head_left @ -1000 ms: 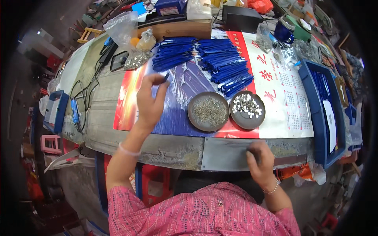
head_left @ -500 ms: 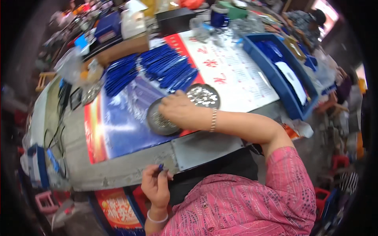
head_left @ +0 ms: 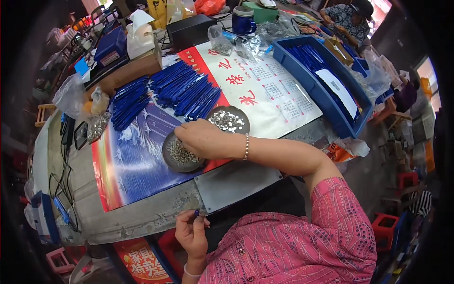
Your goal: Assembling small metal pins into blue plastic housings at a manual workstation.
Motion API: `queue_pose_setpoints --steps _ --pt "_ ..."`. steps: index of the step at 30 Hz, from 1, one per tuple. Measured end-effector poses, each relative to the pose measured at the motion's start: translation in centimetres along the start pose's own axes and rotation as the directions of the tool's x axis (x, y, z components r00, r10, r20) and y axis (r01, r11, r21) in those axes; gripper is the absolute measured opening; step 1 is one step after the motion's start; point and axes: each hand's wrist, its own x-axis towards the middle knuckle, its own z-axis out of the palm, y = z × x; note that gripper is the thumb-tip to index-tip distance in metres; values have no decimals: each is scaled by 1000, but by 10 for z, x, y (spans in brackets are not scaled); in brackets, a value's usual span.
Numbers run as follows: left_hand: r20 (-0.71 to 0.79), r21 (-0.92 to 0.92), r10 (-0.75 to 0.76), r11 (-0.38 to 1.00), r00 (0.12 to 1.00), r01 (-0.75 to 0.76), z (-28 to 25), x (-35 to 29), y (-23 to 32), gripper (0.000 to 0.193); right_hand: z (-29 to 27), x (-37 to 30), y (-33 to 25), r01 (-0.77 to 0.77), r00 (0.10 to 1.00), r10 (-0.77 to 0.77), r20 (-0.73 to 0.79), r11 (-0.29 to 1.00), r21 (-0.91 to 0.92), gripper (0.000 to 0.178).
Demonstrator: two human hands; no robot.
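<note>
- We see the left hand (head_left: 191, 233) pinching a small dark-blue piece (head_left: 197, 213) between thumb and forefinger, at the near edge of the grey worn table (head_left: 137, 220), just beside the near left corner of a flat grey metal plate (head_left: 236, 182).
- We see the right hand (head_left: 204, 138) reaching across from the right, its fingers bent downward over the round dark shallow dish (head_left: 181, 169); its back hides the fingertips, so we cannot tell whether they grasp anything.
- In that dish we find a heap of small thin silvery-brown metal pieces (head_left: 181, 155); it sits close to the near edge of a large glossy blue, red and white calendar sheet (head_left: 146, 173).
- Just beyond the right hand, we see a second round dark dish (head_left: 247, 124) bearing small shiny silver-white discs (head_left: 229, 121).
- Toward the sheet's far edge, we see two bundles of slender dark-blue wrapped strips, a left bundle (head_left: 128, 103) and a right bundle (head_left: 185, 89), lying side by side.
- Beside the sheet's right edge we see a long blue plastic tray (head_left: 309, 91) holding more blue strips and a white paper (head_left: 336, 86).
- Near the sheet's left edge lies a clear bag of shiny pieces (head_left: 98, 125).
</note>
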Motion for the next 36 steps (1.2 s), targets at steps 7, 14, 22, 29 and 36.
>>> queue_pose_setpoints --steps 7,14,22,29,36 --pt "1 -2 20 1000 1000 -20 5 -4 -2 12 -9 -4 -4 -96 993 114 -43 948 302 15" --pt "80 155 -28 988 996 15 12 2 3 9 -15 -17 1 -72 994 100 -41 895 439 18" --pt "386 296 372 817 844 -495 17 40 15 18 -55 -69 -47 -409 908 9 420 244 879 16" --pt "569 307 551 546 610 -780 14 44 20 22 -53 -87 -56 -519 852 -96 515 -22 855 17" --pt "602 290 591 466 538 -836 8 47 21 20 -49 -85 -56 -547 825 -157 543 21 837 17"
